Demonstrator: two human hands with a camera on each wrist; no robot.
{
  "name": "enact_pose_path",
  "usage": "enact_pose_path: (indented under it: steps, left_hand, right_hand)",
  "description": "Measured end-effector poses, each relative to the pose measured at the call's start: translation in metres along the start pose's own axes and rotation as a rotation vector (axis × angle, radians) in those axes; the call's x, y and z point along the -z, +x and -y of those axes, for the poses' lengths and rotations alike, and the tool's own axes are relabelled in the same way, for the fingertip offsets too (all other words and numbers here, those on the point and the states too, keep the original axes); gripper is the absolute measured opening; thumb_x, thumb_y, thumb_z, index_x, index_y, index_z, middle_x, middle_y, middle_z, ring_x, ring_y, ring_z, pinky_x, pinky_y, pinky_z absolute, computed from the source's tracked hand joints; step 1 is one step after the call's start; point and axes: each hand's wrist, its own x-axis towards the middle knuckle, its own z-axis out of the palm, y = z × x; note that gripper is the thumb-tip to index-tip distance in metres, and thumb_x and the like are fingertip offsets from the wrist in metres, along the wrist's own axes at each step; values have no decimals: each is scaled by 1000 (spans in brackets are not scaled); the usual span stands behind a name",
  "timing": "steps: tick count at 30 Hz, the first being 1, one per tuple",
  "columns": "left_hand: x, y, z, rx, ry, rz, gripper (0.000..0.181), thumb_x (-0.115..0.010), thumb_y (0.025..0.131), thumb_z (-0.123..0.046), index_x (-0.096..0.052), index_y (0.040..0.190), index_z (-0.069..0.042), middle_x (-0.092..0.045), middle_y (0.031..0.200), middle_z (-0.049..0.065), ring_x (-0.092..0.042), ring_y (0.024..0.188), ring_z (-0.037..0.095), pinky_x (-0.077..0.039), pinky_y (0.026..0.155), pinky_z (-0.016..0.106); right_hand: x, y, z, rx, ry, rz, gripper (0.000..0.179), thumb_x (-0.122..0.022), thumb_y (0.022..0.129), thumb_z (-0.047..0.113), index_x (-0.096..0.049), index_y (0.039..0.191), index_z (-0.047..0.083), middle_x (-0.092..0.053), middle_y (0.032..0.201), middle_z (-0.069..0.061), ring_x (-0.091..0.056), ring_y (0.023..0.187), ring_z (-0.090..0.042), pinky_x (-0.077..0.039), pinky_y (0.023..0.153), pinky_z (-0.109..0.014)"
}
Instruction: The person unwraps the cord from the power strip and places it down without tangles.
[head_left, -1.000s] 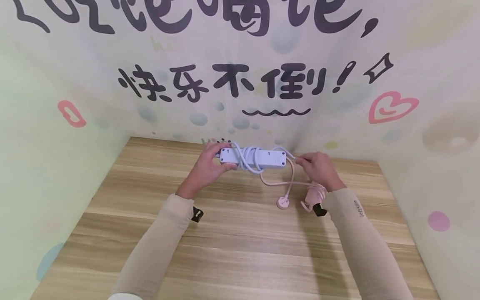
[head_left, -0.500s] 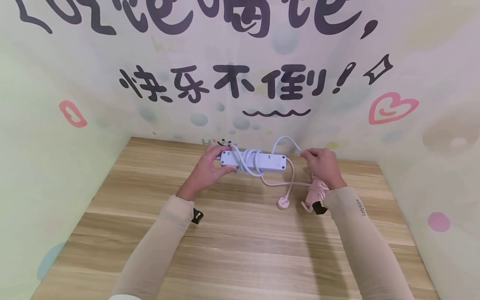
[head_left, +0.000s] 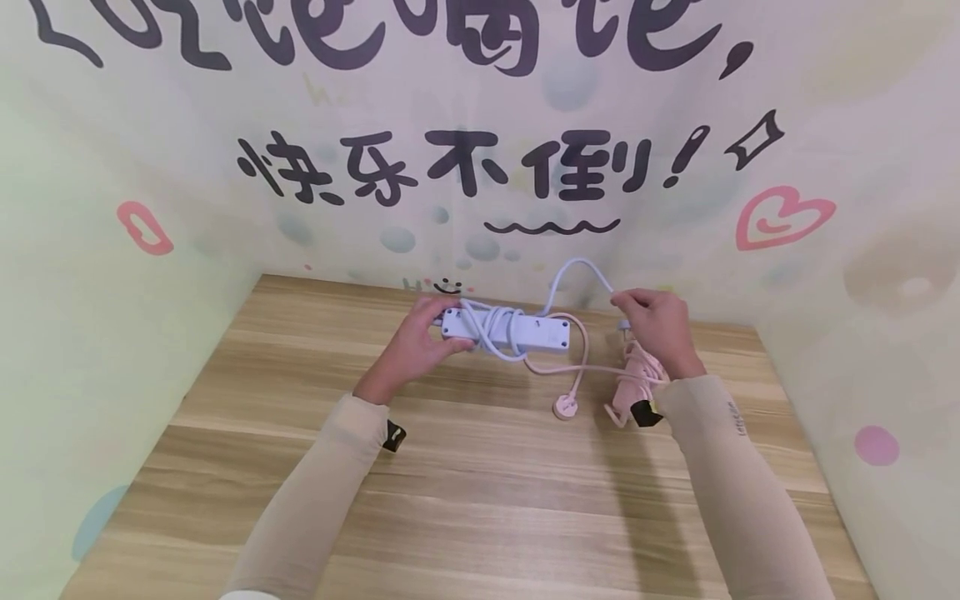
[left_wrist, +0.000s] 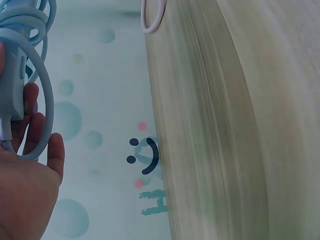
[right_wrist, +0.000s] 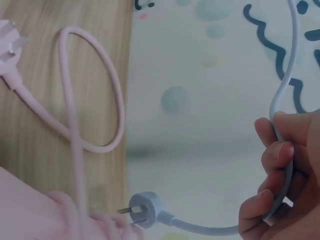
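Observation:
A pale blue power strip (head_left: 546,332) with its own cord wound round its middle is held up near the back wall. My left hand (head_left: 411,343) grips its left end, thumb below and fingers above. In the left wrist view the cord loops (left_wrist: 45,90) pass over the strip beside my fingers. My right hand (head_left: 658,327) pinches the free stretch of the blue cord (head_left: 577,262), which arches up from the strip. The right wrist view shows the blue plug (right_wrist: 145,209) hanging from the cord below my curled fingers (right_wrist: 277,155).
A pink power strip (head_left: 633,383) wrapped in its cord lies on the wooden table (head_left: 480,500) beneath my right wrist. Its pink plug (head_left: 566,407) rests to the left of it. A printed cloth wall (head_left: 360,242) stands along the table's back edge.
My right hand has moved right and slightly up, drawing the blue cord into a taller arch. The blue strip has tilted and dropped a little in my left hand.

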Motion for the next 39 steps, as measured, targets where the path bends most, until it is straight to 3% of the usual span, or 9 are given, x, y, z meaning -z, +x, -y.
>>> enact_pose_path:
  steps: [4,11,19,26,34,39]
  left_hand:
    - [1,0,1,5,2,0,60,-84,84,-22,-60,138,-13,-56,130,9,-48,118,25,-47,100,47]
    - [-1,0,2,-27,-5,-5,57,-85,83,-19,-62,134,-13,-60,127,8,-46,119,24,-45,101,47]
    - [-4,0,2,-58,-6,-6,51,-84,84,-17,-64,130,-13,-62,127,7,-47,119,24,-45,103,52]
    - [-3,-1,2,19,5,-1,53,-82,86,-26,-62,133,-14,-57,128,8,-48,120,27,-45,105,58]
    - [-2,0,2,9,6,-34,50,-80,88,-17,-61,133,-10,-58,125,13,-49,119,29,-45,104,62]
    - [-1,0,1,43,-25,-42,51,-80,88,-24,-61,134,-12,-56,129,10,-49,122,28,-44,106,59]
  right_hand:
    - [13,-3,15,23,29,-49,37,-63,99,40,-79,110,8,-72,81,0,-48,58,-7,-39,53,-25]
    - [32,-10,39,56,76,-136,34,-66,99,37,-80,107,8,-66,71,19,-54,60,-2,-42,55,-21]
    - [46,-23,61,78,97,-161,35,-66,98,41,-80,109,11,-69,81,12,-58,66,-6,-44,56,-20]
    - [61,-38,65,156,133,-180,31,-67,98,37,-79,109,10,-63,78,27,-49,70,-12,-35,53,-23]
    - [71,-48,69,304,145,-178,14,-74,94,20,-82,100,10,-65,73,26,-44,71,-9,-32,58,-23]
    - [79,-54,63,378,105,-144,11,-76,91,11,-82,100,9,-64,74,25,-46,73,-6,-34,60,-20]
